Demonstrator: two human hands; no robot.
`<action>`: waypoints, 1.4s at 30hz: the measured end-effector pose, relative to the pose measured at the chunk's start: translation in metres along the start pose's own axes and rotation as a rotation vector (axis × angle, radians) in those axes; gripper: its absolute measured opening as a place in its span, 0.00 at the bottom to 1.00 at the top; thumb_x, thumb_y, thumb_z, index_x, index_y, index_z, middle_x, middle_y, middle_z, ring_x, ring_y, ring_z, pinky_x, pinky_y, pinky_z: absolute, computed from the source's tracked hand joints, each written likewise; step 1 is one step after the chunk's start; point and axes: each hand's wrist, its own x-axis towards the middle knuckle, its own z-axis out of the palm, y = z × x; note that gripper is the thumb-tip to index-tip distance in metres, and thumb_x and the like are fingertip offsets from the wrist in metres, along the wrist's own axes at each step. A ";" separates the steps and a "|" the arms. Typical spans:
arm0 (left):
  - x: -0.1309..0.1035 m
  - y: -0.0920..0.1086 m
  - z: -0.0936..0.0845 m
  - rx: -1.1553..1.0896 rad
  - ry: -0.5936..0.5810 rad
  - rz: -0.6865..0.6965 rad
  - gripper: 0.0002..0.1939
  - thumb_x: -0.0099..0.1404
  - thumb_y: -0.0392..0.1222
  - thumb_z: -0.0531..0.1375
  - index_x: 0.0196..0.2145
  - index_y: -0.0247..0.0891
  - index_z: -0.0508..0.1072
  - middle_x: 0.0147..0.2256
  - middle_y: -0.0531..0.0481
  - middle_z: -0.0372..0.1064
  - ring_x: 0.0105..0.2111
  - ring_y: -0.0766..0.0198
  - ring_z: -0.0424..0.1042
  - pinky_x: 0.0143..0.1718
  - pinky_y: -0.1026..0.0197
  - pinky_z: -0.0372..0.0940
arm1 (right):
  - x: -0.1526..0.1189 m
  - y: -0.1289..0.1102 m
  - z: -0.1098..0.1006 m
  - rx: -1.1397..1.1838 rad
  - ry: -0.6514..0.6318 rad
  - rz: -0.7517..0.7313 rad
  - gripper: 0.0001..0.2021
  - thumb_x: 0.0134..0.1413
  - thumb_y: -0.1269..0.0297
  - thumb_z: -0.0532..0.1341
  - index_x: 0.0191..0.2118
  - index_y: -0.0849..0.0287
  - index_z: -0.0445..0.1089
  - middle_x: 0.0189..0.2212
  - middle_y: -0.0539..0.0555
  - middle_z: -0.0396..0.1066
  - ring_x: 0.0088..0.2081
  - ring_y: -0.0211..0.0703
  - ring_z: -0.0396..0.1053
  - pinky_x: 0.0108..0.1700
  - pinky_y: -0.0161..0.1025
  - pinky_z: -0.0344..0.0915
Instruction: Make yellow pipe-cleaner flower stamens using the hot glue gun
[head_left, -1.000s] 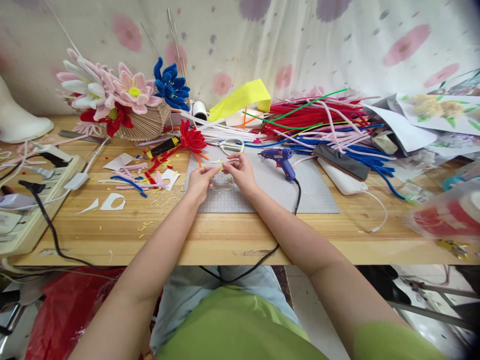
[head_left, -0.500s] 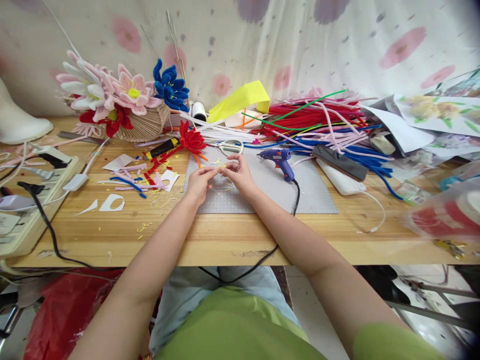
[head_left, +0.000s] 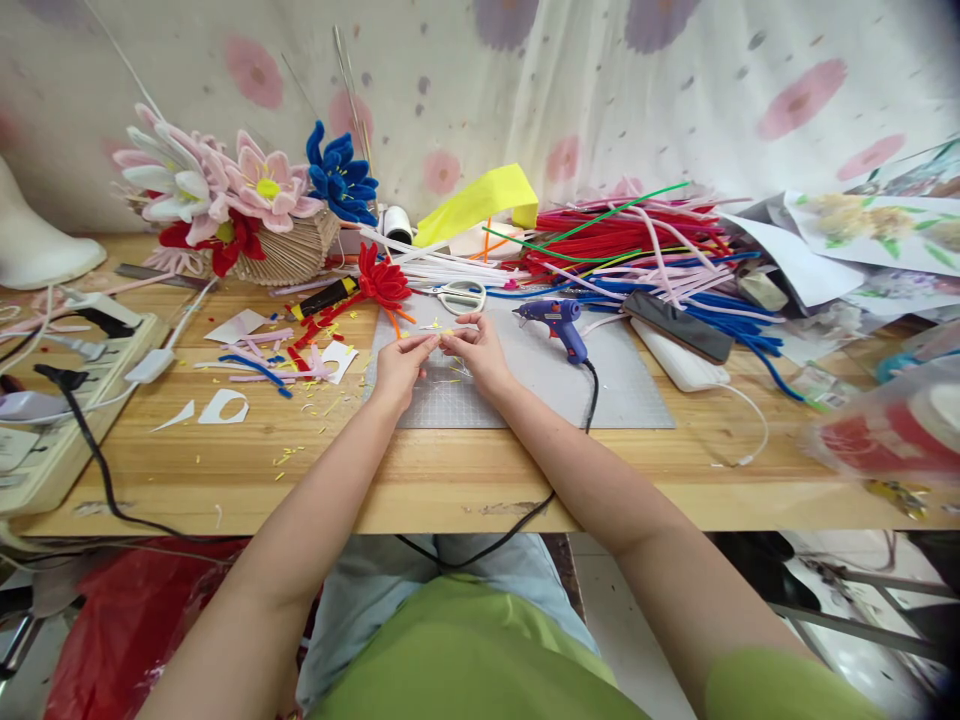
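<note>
The left hand (head_left: 396, 375) and right hand (head_left: 484, 355) meet above a grey cutting mat (head_left: 622, 385), their fingers (head_left: 459, 342) pinched around a tiny yellow piece (head_left: 442, 336), mostly hidden. Just beyond the fingers lie white-handled scissors (head_left: 462, 297); to their right, a blue glue gun (head_left: 556, 318). A red fuzzy flower (head_left: 383, 279) sits beyond them to the left, and yellow clippings (head_left: 287, 456) dot the desk (head_left: 450, 480) on their left.

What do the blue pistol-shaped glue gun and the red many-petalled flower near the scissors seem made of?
Blue glue gun: likely hard plastic, glossy; its body looks smooth and moulded. Red flower: probably chenille stems, matte; its petals look furry.
</note>
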 end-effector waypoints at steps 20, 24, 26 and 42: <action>0.007 -0.001 0.002 -0.111 0.101 -0.040 0.20 0.31 0.45 0.72 0.22 0.32 0.74 0.21 0.53 0.64 0.20 0.75 0.58 0.14 0.71 0.45 | 0.003 0.005 0.000 -0.014 -0.017 -0.090 0.24 0.35 0.58 0.68 0.37 0.54 0.54 0.24 0.42 0.68 0.27 0.33 0.67 0.35 0.36 0.64; 0.005 0.002 0.003 -0.128 0.084 -0.065 0.18 0.32 0.43 0.73 0.22 0.32 0.73 0.21 0.54 0.64 0.20 0.75 0.57 0.14 0.71 0.45 | 0.003 0.005 0.001 0.001 -0.028 -0.093 0.24 0.35 0.58 0.68 0.37 0.54 0.55 0.24 0.43 0.69 0.28 0.33 0.67 0.35 0.36 0.64; 0.005 0.002 0.003 -0.146 0.063 -0.065 0.17 0.34 0.41 0.72 0.22 0.32 0.73 0.21 0.53 0.65 0.20 0.76 0.57 0.15 0.71 0.45 | 0.003 0.004 0.000 0.008 -0.039 -0.091 0.23 0.36 0.58 0.67 0.38 0.54 0.55 0.25 0.43 0.69 0.29 0.34 0.68 0.37 0.37 0.65; 0.005 0.000 0.003 -0.267 -0.025 -0.074 0.12 0.37 0.33 0.70 0.18 0.31 0.69 0.22 0.52 0.67 0.19 0.77 0.57 0.17 0.70 0.44 | 0.006 0.014 0.000 -0.146 -0.131 -0.088 0.23 0.33 0.60 0.67 0.36 0.55 0.55 0.23 0.43 0.67 0.26 0.34 0.66 0.34 0.36 0.61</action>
